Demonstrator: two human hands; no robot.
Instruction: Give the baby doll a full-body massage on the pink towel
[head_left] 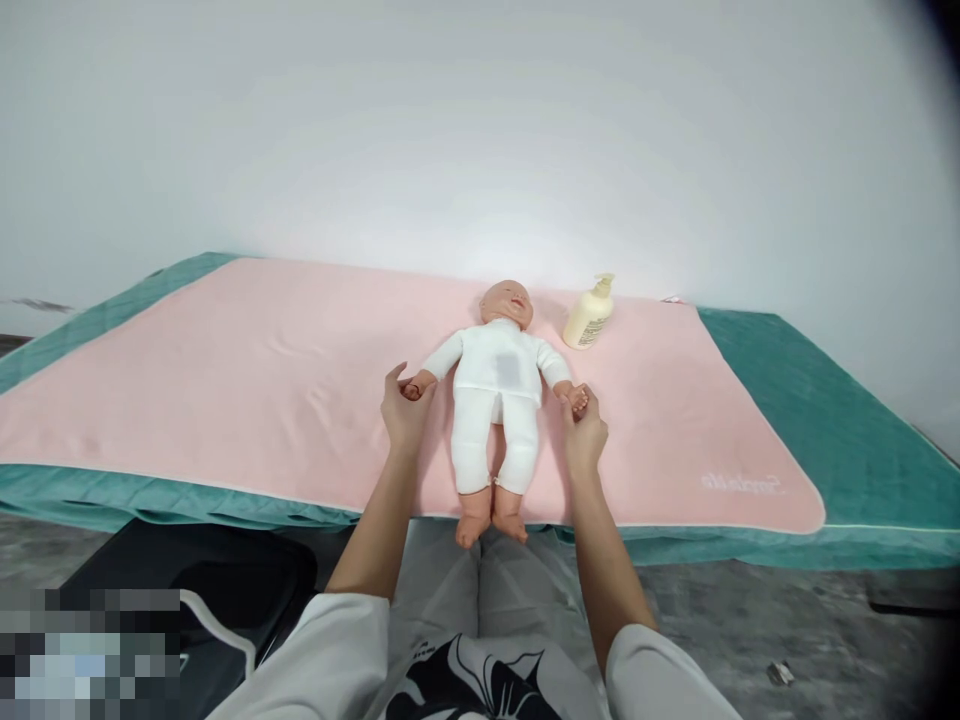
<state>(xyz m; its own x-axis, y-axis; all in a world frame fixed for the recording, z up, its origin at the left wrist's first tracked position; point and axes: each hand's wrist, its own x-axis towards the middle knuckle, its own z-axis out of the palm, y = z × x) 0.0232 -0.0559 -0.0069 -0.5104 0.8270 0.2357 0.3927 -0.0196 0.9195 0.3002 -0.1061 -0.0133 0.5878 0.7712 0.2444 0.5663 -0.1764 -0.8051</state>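
A baby doll (498, 390) in a white cloth suit lies on its back on a pink mat (300, 370), its head toward the wall and its bare feet at the near edge. My left hand (406, 405) is closed around the doll's hand on the left side, thumb and fingers on either side of it. On the other side my right hand (583, 425) grips the doll's other hand, whose small fingers show above mine. Both doll arms are spread out from its body. A cream pump bottle (589, 315) stands right of the doll's head.
The mat covers a green-topped bed (825, 400) set against a pale wall (480, 130). A black chair or case (202, 570) with a white cord (225, 632) is at the lower left. Some small litter (780, 673) lies on the grey floor at the lower right.
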